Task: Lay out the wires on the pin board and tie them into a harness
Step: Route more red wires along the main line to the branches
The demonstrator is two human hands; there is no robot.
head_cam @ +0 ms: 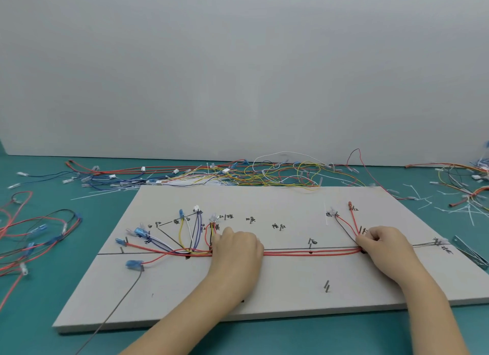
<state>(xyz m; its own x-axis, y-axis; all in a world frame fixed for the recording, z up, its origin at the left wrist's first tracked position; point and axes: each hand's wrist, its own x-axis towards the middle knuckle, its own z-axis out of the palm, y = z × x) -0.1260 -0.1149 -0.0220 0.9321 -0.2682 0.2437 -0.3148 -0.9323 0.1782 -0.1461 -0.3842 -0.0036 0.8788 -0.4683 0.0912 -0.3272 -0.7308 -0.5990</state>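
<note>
A single wide-angle view from the person's head looks forward and down across the table (39, 301), close above the near edge of the pin board (291, 296). It faces the far table edge and a plain wall (238, 63).

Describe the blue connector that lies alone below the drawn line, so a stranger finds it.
Start at the grey pin board and follow its left half below the drawn black line. The blue plastic connector lies there on a red wire, the only blue one below that line; the others fan out above.
</note>
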